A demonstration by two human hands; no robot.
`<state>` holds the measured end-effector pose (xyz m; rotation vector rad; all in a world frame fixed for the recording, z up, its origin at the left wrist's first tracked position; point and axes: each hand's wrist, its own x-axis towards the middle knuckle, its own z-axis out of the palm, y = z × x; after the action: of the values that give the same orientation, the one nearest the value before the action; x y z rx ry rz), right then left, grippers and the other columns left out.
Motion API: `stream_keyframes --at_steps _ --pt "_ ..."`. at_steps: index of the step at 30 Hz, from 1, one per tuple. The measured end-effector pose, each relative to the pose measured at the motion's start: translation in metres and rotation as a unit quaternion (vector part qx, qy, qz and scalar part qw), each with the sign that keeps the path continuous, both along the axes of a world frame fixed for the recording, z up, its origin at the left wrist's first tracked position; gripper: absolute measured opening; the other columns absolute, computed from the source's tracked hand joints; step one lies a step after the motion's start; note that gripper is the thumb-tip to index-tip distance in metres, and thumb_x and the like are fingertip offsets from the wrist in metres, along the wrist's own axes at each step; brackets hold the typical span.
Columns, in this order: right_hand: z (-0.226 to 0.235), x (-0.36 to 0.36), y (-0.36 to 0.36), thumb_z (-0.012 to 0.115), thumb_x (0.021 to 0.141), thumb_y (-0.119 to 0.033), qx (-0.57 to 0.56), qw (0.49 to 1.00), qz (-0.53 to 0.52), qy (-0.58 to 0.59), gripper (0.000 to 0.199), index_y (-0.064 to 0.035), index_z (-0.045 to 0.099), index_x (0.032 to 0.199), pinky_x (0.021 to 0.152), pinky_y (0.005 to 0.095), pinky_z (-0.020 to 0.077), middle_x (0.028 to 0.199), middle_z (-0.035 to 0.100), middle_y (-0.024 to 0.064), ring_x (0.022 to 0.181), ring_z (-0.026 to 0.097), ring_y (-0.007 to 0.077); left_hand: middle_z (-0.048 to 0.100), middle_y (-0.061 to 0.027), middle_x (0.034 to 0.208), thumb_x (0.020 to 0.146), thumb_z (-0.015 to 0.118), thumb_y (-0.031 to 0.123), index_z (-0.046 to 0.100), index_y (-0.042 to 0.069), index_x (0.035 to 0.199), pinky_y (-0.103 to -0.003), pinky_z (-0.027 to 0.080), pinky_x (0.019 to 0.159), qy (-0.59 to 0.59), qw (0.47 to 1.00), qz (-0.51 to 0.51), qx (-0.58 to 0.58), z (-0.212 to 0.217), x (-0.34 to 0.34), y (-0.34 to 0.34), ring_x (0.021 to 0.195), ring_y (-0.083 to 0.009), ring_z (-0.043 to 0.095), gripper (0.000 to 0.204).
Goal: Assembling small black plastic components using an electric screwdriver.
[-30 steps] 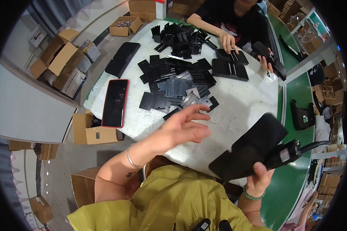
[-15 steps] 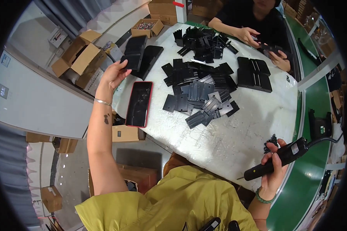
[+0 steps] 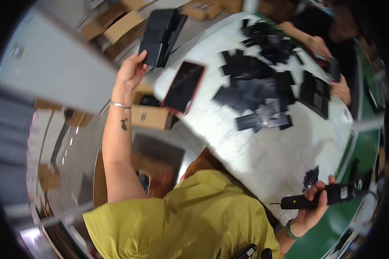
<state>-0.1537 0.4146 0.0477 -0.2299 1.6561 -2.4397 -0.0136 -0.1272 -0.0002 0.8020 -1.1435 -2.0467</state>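
My left hand is stretched out to the far left with its fingers closed on the near end of a black rectangular plastic part. A second dark part shows right behind it; whether the two touch I cannot tell. At the lower right, my right hand is wrapped round a black electric screwdriver, its thin bit pointing left. A heap of small black screws lies on the table just beyond that hand. Nearest to the left hand on the tabletop is a phone with a red edge.
Black plates are piled on the white table, with more black pieces behind. Flat black parts lie to their right. Across the table a person's hands hold a dark item. Cardboard boxes stand at the left.
The view has swung left and blurred, so the table sits further right. My left hand still grips the black part, and the screwdriver in my right hand now lies more level.
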Motion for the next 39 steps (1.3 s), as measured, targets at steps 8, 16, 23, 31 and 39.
stream_keyframes --at_steps 8,16,23,31,39 --pt "-0.002 -0.026 -0.019 0.049 0.088 -0.012 -0.067 0.985 0.159 -0.012 0.041 0.0023 0.035 0.124 0.059 0.0227 0.0292 0.071 0.035 0.0004 0.060 0.033 0.0081 0.060 0.0013 0.080 0.087 0.056 0.011 0.057 0.009 0.092 -0.018 0.045 0.058 -0.164 0.919 0.358 0.023 -0.038 0.345 0.135 0.064 -0.0058 0.053 0.006" --pt "0.020 -0.014 -0.036 0.054 0.081 -0.010 -0.060 0.989 0.136 0.013 0.045 0.0007 0.036 0.121 0.053 0.0232 0.0290 0.064 0.034 -0.0005 0.052 0.032 0.0071 0.051 0.0018 0.054 0.077 0.066 0.043 0.063 0.004 0.093 -0.028 0.038 0.036 -0.845 0.490 0.185 -0.104 -0.161 0.520 0.195 0.041 -0.0130 0.045 0.043" --pt "0.035 -0.006 -0.018 0.057 0.071 -0.008 -0.022 1.000 0.021 0.002 0.046 0.0000 0.040 0.113 0.047 0.0250 0.0337 0.060 0.042 0.0019 0.047 0.038 0.0109 0.055 -0.0047 0.105 0.086 0.060 0.028 0.046 0.007 0.126 -0.032 0.043 0.083 -0.350 0.875 0.153 -0.298 -0.005 0.141 0.104 0.094 -0.0128 0.052 0.048" --pt "0.043 0.011 0.027 0.060 0.071 -0.010 -0.027 0.995 -0.093 0.028 0.047 0.0011 0.039 0.111 0.049 0.0257 0.0360 0.061 0.044 0.0022 0.047 0.040 0.0102 0.058 -0.0088 0.102 0.074 0.070 0.025 0.059 0.004 0.105 -0.031 0.044 0.080 -0.013 0.670 -0.349 -0.655 0.051 -0.226 0.245 0.095 -0.0217 0.055 0.039" --pt "0.043 0.029 0.069 0.059 0.072 -0.010 -0.010 0.977 -0.210 0.036 0.046 0.0007 0.038 0.112 0.050 0.0248 0.0364 0.062 0.043 0.0022 0.048 0.041 0.0106 0.048 -0.0177 0.114 0.061 0.076 0.040 0.047 0.013 0.125 -0.040 0.041 0.089 -0.141 0.539 -0.287 -0.779 -0.005 -0.327 0.306 0.109 -0.0328 0.044 0.075"
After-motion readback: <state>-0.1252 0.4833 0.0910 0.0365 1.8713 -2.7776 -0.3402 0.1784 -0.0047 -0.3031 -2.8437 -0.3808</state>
